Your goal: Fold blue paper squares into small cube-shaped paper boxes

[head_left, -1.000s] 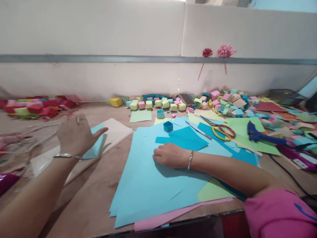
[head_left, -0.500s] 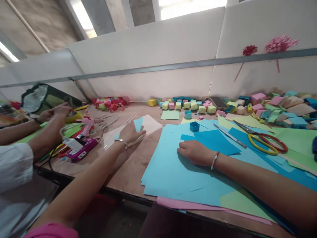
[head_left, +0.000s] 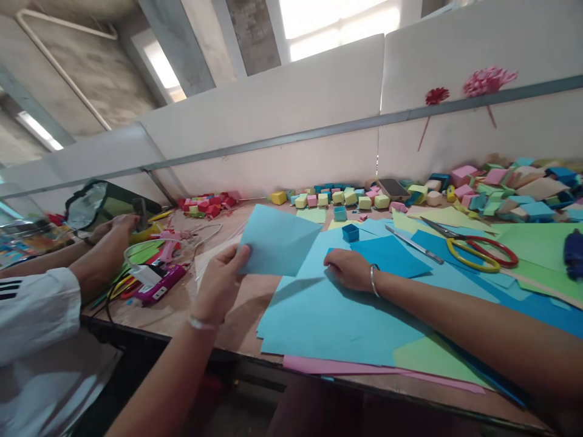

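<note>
head view: left hand (head_left: 221, 280) pinched a light blue paper sheet (head_left: 276, 241) lifted off the table. right hand (head_left: 349, 267) lay loosely curled, empty, on the blue paper stack (head_left: 319, 315).

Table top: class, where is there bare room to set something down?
Bare brown table lies between the pink glue gun and the blue paper stack. Crowded: paper cubes along the wall, scissors on paper right.

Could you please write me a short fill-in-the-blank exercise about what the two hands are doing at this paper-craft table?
1. The left hand lifts a light ____ paper sheet off the table.
2. The right hand rests flat on the ____ of blue paper sheets.
3. The scissors have yellow and ____ handles.

Missing words: blue; stack; red
</note>
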Motion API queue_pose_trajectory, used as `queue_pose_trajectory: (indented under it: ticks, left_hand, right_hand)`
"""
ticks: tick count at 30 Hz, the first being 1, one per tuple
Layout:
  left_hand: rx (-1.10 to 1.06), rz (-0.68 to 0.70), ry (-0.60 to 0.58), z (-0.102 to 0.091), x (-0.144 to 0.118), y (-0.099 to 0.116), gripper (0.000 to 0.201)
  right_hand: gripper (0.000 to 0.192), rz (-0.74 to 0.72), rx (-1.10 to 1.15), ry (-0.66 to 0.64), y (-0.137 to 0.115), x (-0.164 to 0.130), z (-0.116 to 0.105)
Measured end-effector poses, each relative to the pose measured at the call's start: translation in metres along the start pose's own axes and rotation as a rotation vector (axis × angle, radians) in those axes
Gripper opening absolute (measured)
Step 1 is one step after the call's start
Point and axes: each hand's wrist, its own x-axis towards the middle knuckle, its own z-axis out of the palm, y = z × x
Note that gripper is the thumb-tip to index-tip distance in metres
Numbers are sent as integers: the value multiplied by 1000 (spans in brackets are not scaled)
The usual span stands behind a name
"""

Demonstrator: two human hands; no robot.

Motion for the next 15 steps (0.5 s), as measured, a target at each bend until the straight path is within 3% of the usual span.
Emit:
queue_pose_trajectory:
  ticks: [3, 6, 10, 15]
  left_hand:
    - [116, 69, 32, 4, -49, -1, 26]
    - [279, 349, -155, 10, -85, -14, 16]
    - [445, 566, -285, 20, -110, -36, 34]
    - [532, 811, -263, 24, -115, -48, 33]
  right_hand:
    - [29, 170, 46, 144, 10, 4, -3]
    - [30, 234, 86, 224, 18, 4, -7]
    - [27, 153, 121, 205, 18, 3, -5]
    - [17, -12, 140, 115, 15, 3, 5]
